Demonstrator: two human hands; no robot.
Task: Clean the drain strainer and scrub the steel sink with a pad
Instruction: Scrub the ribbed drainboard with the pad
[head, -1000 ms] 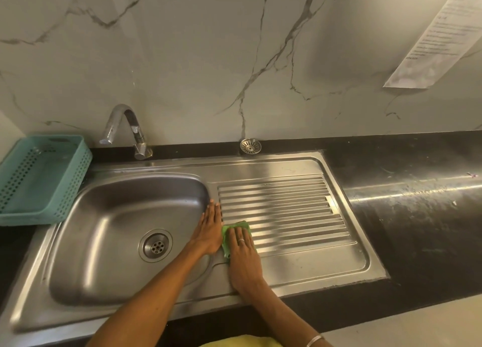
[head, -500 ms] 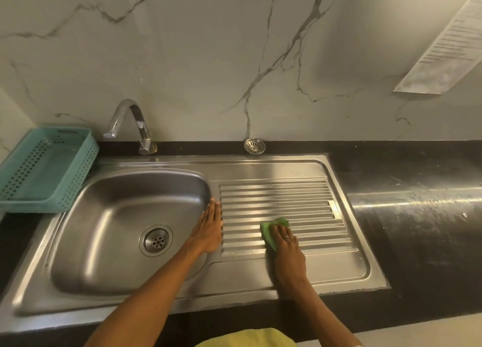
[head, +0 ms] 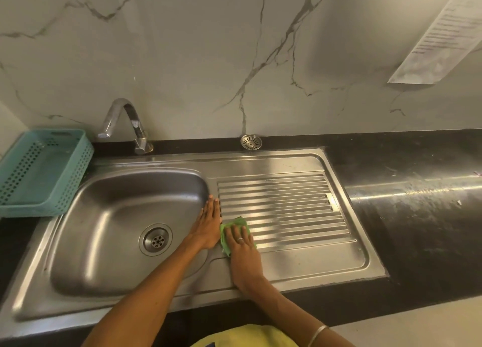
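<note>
The steel sink [head: 300, 164] has a bowl on the left and a ribbed drainboard [head: 287, 205] on the right. My right hand [head: 241, 245] presses a green scrub pad [head: 226, 245] flat on the left end of the ribs, fingers straight. My left hand [head: 208, 221] rests flat with straight fingers on the strip between bowl and drainboard, right beside the pad. The round drain strainer [head: 251, 141] lies on the black ledge behind the sink. The bowl's drain hole [head: 155, 239] shows its fixed grate.
A teal perforated basket [head: 39, 169] sits at the left of the sink. The curved tap [head: 125, 125] stands behind the bowl. Black countertop [head: 417, 203] runs to the right. A paper sheet [head: 443, 33] hangs on the marble wall.
My right hand slid the pad right along the ribs, then back left beside my left hand. My left hand stayed in place.
</note>
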